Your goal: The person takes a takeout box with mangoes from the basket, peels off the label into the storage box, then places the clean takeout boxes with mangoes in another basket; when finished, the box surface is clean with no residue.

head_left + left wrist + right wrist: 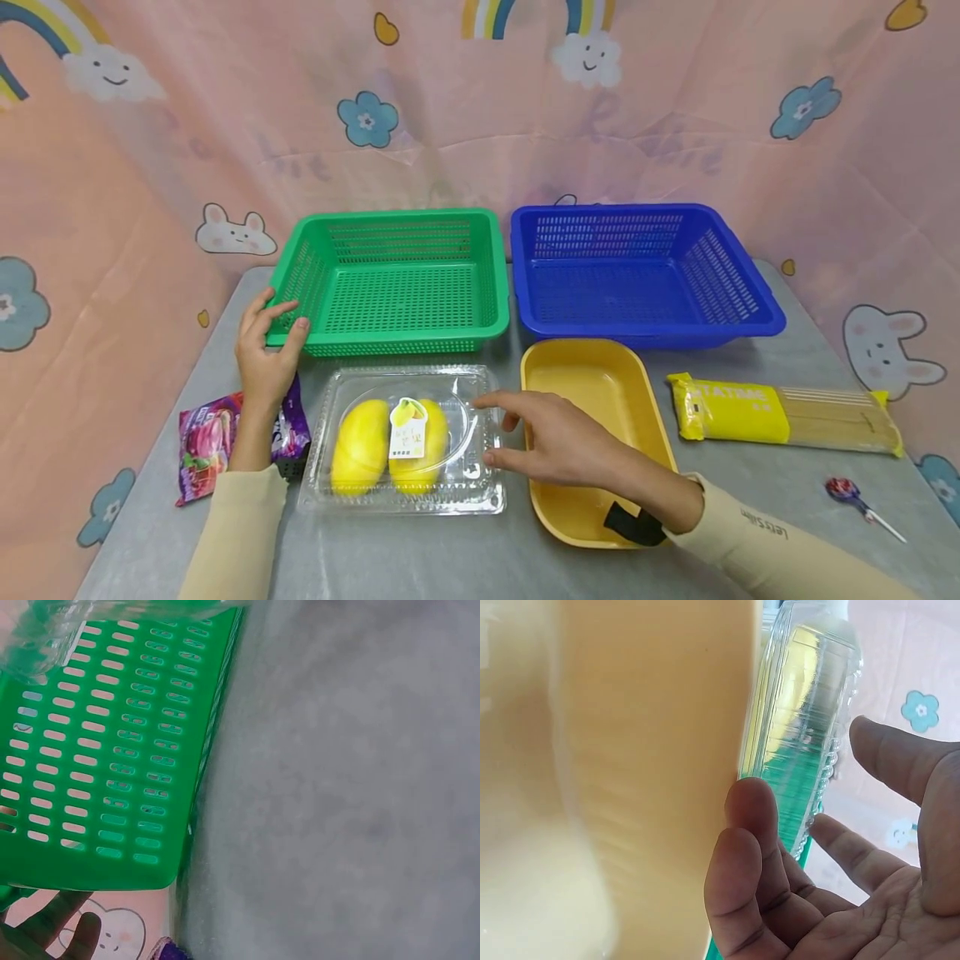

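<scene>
By the clear box, right hand, grip spread wide: catching only the flimsy lid could spill that fruit! Left hand, loosely spread too, at the green basket.

Green rectangular slotted basket and blue rectangular slotted basket: moulded plastic, smooth, slight sheen. Clear ribbed clamshell box: thin glossy plastic, strong highlights. Two yellow oval fruits in it: smooth skin. White fruit-print label: looks like paper. Orange-yellow rounded tub: smooth plastic, soft sheen. Purple-and-pink packet: shiny film. Grey tabletop: smooth, mostly matt. Pink printed backdrop: creased cloth. Beige sleeves: matt cloth.
</scene>
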`<state>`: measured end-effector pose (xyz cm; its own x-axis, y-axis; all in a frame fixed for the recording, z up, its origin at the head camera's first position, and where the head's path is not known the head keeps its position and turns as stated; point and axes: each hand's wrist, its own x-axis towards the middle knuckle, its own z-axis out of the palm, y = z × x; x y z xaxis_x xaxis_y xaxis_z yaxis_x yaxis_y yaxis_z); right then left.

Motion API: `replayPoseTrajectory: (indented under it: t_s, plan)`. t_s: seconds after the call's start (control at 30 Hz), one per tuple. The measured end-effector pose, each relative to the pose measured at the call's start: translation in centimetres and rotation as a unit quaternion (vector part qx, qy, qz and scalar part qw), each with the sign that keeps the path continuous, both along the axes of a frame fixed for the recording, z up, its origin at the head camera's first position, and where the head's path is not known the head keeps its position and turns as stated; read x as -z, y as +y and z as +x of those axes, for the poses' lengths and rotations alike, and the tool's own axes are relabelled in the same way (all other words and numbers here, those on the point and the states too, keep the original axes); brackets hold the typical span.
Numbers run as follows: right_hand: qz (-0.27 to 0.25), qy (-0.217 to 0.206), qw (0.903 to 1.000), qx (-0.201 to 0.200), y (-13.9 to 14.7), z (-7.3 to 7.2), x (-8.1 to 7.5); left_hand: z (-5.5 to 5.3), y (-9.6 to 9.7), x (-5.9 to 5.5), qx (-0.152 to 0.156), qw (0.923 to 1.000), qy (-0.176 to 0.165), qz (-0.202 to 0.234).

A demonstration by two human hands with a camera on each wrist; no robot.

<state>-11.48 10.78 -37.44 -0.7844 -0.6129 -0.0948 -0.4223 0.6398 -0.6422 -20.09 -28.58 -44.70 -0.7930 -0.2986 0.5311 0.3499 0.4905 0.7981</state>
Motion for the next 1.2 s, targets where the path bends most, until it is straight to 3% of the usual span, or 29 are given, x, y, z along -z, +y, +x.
replayPoseTrajectory:
  t_s: [0.2,0.3,0.4,0.47,0.57,0.67,0.77,0.87,1.0,1.2]
  plan:
    - [-0.008,0.006,0.9999,-0.001,0.0,-0.2,0.0,0.1,-0.9,-0.3,0.006,0.9982,-0.014,-0.058]
    - [-0.015,0.009,0.9998,0.0,0.0,-0.3,0.0,0.3,-1.1,-1.5,-0.004,0.996,0.029,-0.084]
    - [-0.024,0.005,0.9997,0.003,0.1,-0.3,0.0,0.5,-0.5,-3.4,0.003,0.9891,0.111,-0.096]
    - [-0.026,0.001,0.9996,0.007,0.2,-0.4,0.0,0.7,0.2,-4.9,0.041,0.9819,0.155,-0.101]
    - [-0.028,-0.005,0.9995,0.012,0.2,-0.5,0.0,1.5,1.4,-6.7,0.138,0.9685,0.167,-0.123]
    - [-0.035,-0.004,0.9993,0.012,0.3,-0.6,-0.1,2.7,2.5,-7.5,0.241,0.9492,0.102,-0.175]
    - [-0.048,0.006,0.9988,0.009,0.2,-0.7,-0.1,3.6,3.4,-7.4,0.298,0.9247,0.003,-0.238]
    - [-0.057,0.026,0.998,0.007,0.0,-0.8,-0.3,4.1,3.6,-7.1,0.316,0.9112,-0.062,-0.258]
    - [-0.06,0.057,0.9965,0.009,-0.6,-1.0,-0.7,4.3,3.5,-7.0,0.336,0.9047,-0.099,-0.242]
    - [-0.066,0.094,0.9934,-0.004,-1.3,-1.7,-1.0,3.9,3.5,-6.3,0.383,0.8696,-0.19,-0.247]
